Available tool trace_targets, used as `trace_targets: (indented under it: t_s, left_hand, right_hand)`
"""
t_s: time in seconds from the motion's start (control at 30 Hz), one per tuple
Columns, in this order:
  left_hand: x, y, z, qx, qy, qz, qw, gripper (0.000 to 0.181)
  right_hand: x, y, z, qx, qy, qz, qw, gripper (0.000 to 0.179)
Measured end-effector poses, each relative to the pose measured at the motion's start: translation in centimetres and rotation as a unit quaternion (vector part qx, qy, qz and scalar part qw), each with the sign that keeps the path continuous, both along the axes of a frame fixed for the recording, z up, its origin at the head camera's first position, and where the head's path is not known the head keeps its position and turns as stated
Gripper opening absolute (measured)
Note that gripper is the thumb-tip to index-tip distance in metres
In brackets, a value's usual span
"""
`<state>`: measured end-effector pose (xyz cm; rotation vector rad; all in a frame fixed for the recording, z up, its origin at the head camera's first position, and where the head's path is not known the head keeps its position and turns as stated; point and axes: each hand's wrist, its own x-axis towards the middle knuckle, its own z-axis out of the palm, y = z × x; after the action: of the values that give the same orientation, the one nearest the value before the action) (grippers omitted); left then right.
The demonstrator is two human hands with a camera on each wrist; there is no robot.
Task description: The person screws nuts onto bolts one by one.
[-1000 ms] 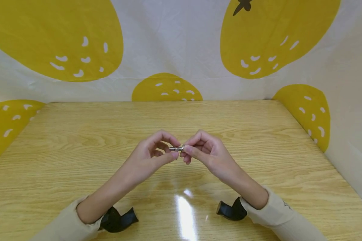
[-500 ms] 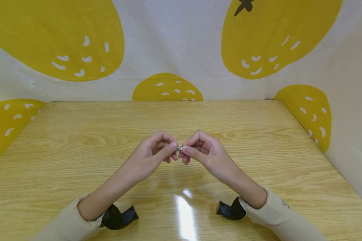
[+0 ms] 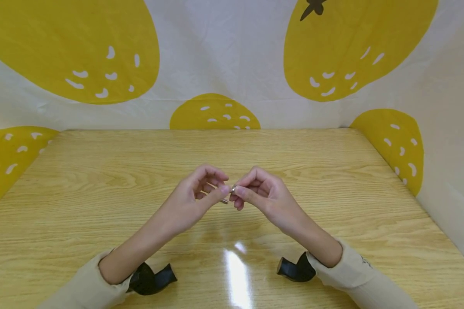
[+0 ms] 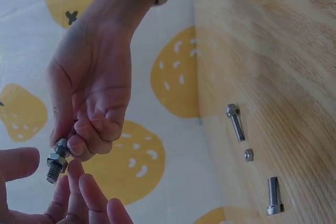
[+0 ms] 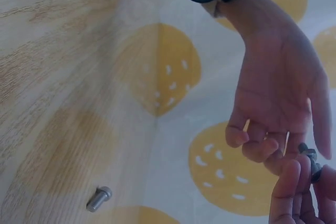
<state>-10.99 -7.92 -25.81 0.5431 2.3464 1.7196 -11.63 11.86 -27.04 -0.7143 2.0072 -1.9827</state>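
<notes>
My right hand (image 3: 264,193) pinches the head end of a short metal bolt (image 4: 52,174) between thumb and fingers, above the table. A hex nut (image 4: 56,161) sits partway along its thread. My left hand (image 3: 195,193) is right beside the bolt's threaded end, index finger raised and thumb apart from the fingers. In the left wrist view, the left thumb (image 4: 20,164) stands clear of the bolt, with fingertips close by the nut. The right wrist view shows the left hand's fingers loosely spread, the bolt partly hidden by the right fingers (image 5: 287,184).
On the wooden table (image 3: 100,223), the left wrist view shows a bolt (image 4: 236,123), a loose nut (image 4: 249,155) and another bolt (image 4: 273,196). A bolt (image 5: 98,199) also lies there in the right wrist view. Behind hangs a white cloth (image 3: 220,47) with yellow fruit prints.
Half a second ago the left thumb and index finger were closed together at the bolt; now they have parted. The right hand has kept its grip on the bolt in nearly the same place.
</notes>
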Motion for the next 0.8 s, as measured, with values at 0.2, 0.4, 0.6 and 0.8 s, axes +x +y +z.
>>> trace_targets:
  t_s: [0.2, 0.4, 0.6, 0.8]
  left_hand:
    - [-0.02, 0.00, -0.08, 0.000, -0.007, -0.006, 1.0000, 0.023]
    - [0.17, -0.05, -0.02, -0.011, 0.027, 0.012, 0.9995, 0.021]
    - [0.18, -0.14, -0.04, -0.020, 0.028, 0.015, 0.9993, 0.028]
    - [0.11, -0.10, -0.11, -0.023, 0.012, 0.002, 0.9997, 0.023]
  right_hand:
    - [0.04, 0.03, 0.04, 0.003, 0.003, -0.001, 1.0000, 0.015]
    - [0.05, 0.05, 0.08, 0.001, -0.002, -0.005, 1.0000, 0.015]
    - [0.08, -0.03, 0.08, -0.005, 0.000, -0.002, 1.0000, 0.015]
    - [0.14, -0.01, 0.13, -0.002, 0.000, -0.002, 1.0000, 0.015]
